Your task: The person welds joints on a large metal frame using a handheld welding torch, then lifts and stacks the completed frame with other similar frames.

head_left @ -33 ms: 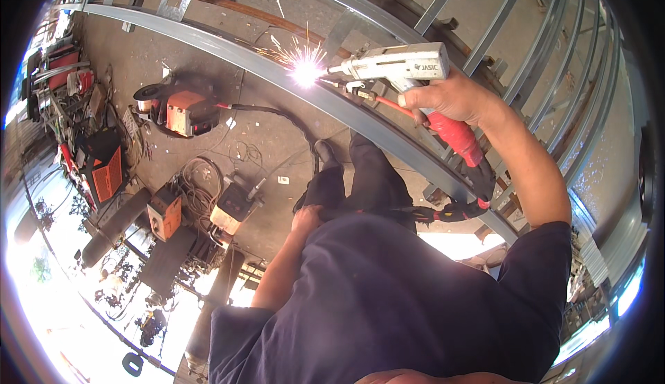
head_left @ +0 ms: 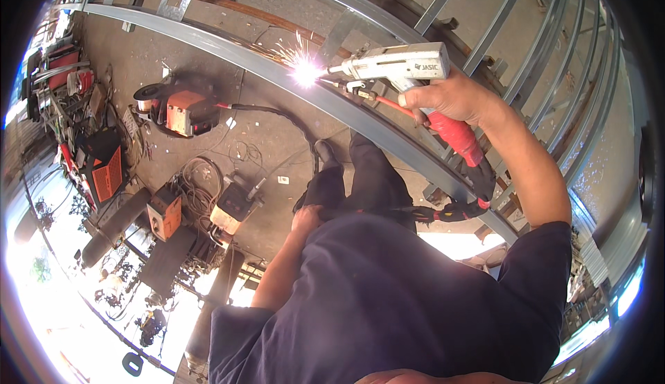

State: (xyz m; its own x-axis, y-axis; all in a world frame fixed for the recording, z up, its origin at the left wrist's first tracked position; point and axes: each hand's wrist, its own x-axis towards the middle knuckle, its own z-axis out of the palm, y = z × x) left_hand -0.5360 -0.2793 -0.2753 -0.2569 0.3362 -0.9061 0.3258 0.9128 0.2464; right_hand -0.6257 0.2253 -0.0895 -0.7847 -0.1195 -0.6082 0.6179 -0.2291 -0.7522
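My right hand (head_left: 450, 100) is closed round the handle of a white welding gun (head_left: 398, 64) with a red lower grip. The gun points left, and its nozzle ends at a bright white-violet glare with sparks (head_left: 305, 72). That glare sits on a long grey metal beam (head_left: 388, 132) and hides the spot beneath it. A thick dark cable (head_left: 450, 213) runs from the grip back towards my body. Down by my left thigh, my left hand (head_left: 307, 217) rests against the dark trousers; its fingers are mostly hidden.
Beyond the beam lies a frame of parallel metal bars (head_left: 499, 27). On the floor to the left stand an orange machine with a wire spool (head_left: 185, 112), an orange-and-black box (head_left: 165, 214) and coiled cables (head_left: 201, 176). Clutter (head_left: 69, 79) lines the far left.
The spray of sparks has a slightly different shape and leans a little less far up. Both hands and the welding gun hold the same places.
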